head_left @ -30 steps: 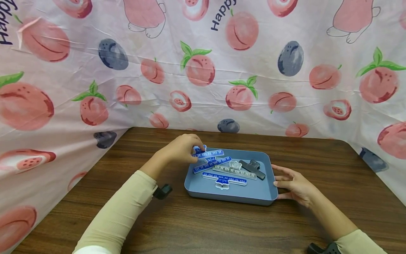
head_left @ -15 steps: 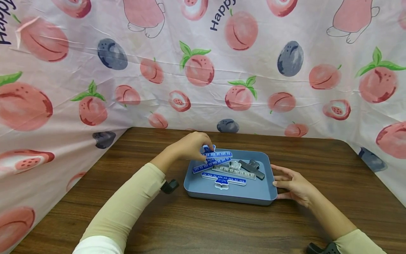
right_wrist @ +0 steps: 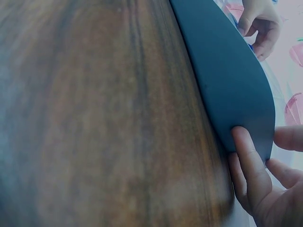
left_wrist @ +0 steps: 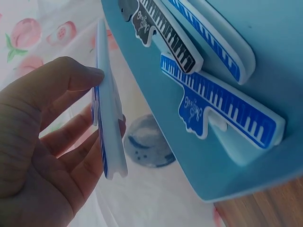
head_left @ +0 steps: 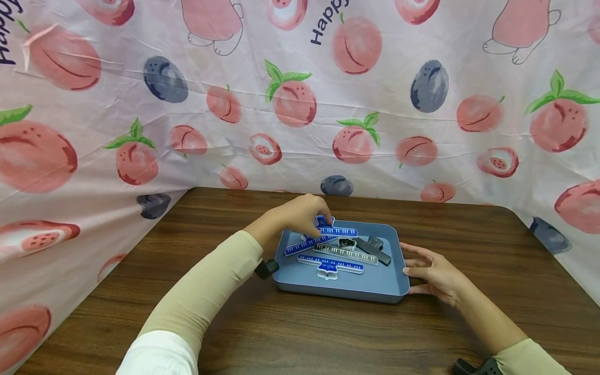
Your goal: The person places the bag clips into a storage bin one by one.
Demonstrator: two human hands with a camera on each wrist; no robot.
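Observation:
In the head view my left hand (head_left: 302,214) pinches a blue and white clip with a piano-key pattern (head_left: 339,232) over the back of a grey-blue tray (head_left: 286,286). The left wrist view shows this held clip (left_wrist: 110,127) edge-on between thumb and fingers. Inside the tray lie a slanted blue piano-key clip (head_left: 304,246), a black-and-white piano-key clip (head_left: 346,254), another blue one (head_left: 330,264) near the front, and a plain black clip (head_left: 373,251). My right hand (head_left: 436,275) rests its extended fingers against the tray's right outer wall.
The tray stands on a dark wood-grain table (head_left: 300,333). A white cloth printed with peaches (head_left: 295,172) hangs behind and at both sides. Black wrist devices sit on both forearms, the left one (head_left: 267,269) close to the tray's left side.
My left hand has moved right with the held clip, from the tray's back left corner toward its back middle. The right hand and the tray have stayed in place.

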